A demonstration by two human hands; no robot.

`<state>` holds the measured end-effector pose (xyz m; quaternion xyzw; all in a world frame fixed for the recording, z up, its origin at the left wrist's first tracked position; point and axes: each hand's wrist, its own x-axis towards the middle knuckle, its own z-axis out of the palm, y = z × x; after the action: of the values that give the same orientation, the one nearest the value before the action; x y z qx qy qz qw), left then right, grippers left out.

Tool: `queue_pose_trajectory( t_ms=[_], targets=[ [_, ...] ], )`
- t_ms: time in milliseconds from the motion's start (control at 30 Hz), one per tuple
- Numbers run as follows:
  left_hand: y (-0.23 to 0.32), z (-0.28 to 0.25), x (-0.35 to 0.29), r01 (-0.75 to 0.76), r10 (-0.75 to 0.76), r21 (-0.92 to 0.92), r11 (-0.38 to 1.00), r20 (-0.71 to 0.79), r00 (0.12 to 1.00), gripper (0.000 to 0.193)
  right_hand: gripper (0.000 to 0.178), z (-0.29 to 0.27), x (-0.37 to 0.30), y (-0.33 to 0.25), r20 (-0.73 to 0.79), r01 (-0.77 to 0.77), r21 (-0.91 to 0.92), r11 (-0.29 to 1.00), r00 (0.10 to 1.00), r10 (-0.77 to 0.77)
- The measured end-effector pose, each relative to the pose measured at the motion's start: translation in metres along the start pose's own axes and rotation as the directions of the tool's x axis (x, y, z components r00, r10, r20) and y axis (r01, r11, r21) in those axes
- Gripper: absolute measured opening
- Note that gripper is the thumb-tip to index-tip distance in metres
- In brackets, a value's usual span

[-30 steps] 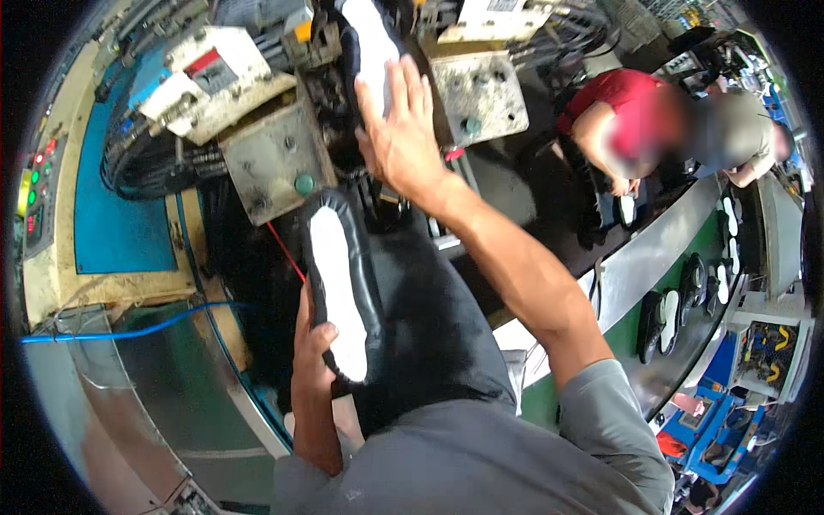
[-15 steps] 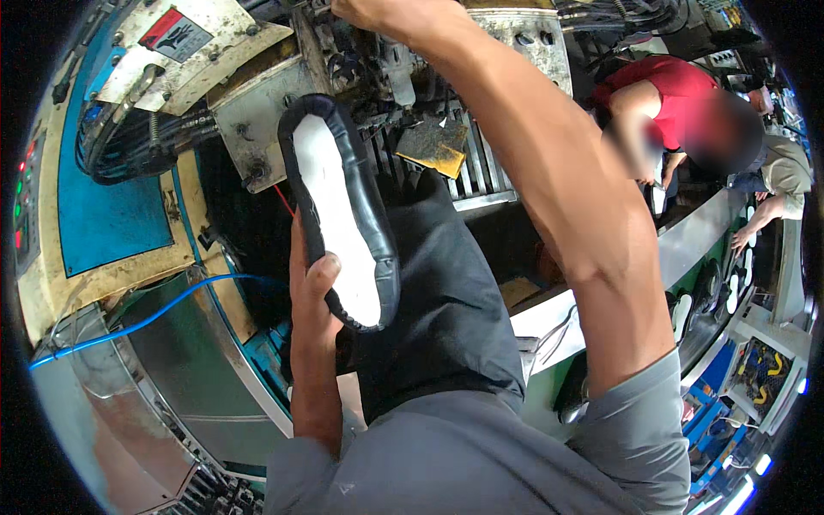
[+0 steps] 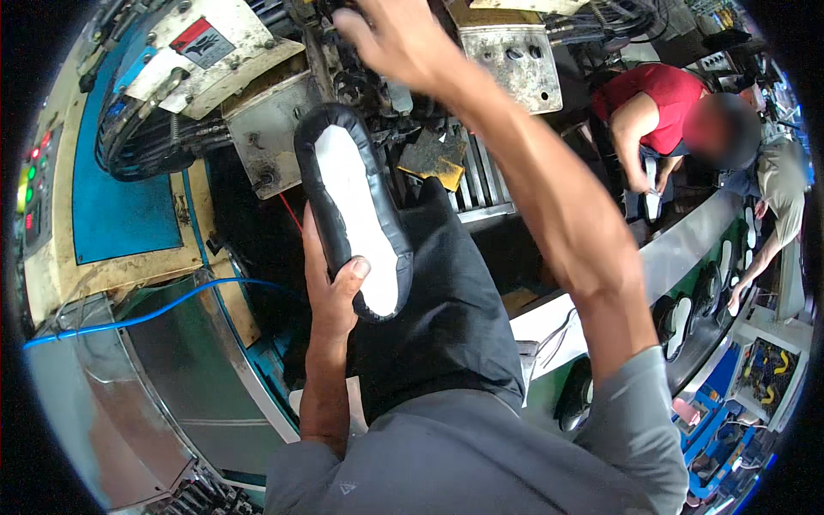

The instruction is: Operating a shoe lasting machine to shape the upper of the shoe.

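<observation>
My left hand (image 3: 333, 296) grips a black shoe upper (image 3: 314, 167) near its lower end, with the thumb pressed on the bottom. The upper is bottom side up, showing a long white insole (image 3: 354, 193) framed by the black edge folded over it. Stretched across to the top edge, my right hand (image 3: 402, 43) is over the machine (image 3: 343, 81). Its thumb or finger sticks out apart from the rest; I see nothing held in it. Motion blurs this hand, and the picture's edge cuts off some fingers.
A lit control panel (image 3: 34, 184) and blue machine cover (image 3: 124, 215) stand at left, with a blue hose (image 3: 154, 316) below. A worn yellow-edged pad (image 3: 433, 159) lies on slats. At right, a person in red (image 3: 652, 99) holds a shoe; several shoes (image 3: 678, 326) line a conveyor.
My right hand has come down a little from the top edge, showing more of it. The upper in my left hand has shifted slightly right. The person in red has moved their hands on a shoe.
</observation>
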<state>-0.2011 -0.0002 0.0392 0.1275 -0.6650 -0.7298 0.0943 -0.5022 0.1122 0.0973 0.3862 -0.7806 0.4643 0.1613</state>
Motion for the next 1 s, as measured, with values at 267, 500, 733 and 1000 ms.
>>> queue_pose_trajectory(
  t_ms=[267,500,733,1000],
  targets=[
    [-0.012,0.016,-0.060,0.163,-0.124,-0.181,0.970,0.212,0.969,0.101,0.071,0.002,-0.239,-0.122,0.379,-0.586,0.791,0.178,0.697,0.609],
    [-0.019,0.050,-0.093,0.072,-0.088,0.099,0.993,0.176,0.980,0.107,0.077,-0.024,-0.279,-0.131,0.274,-0.647,0.681,0.345,0.661,0.699],
    [-0.009,0.053,-0.123,0.185,-0.217,0.154,0.971,0.226,0.950,0.111,0.110,-0.055,-0.285,-0.142,0.222,-0.705,0.429,0.565,0.688,0.690],
    [-0.040,0.032,-0.138,0.245,-0.151,-0.350,0.904,0.274,0.950,0.096,0.075,-0.044,-0.374,-0.210,0.614,-0.680,0.702,-0.211,0.428,0.664]
  ],
)
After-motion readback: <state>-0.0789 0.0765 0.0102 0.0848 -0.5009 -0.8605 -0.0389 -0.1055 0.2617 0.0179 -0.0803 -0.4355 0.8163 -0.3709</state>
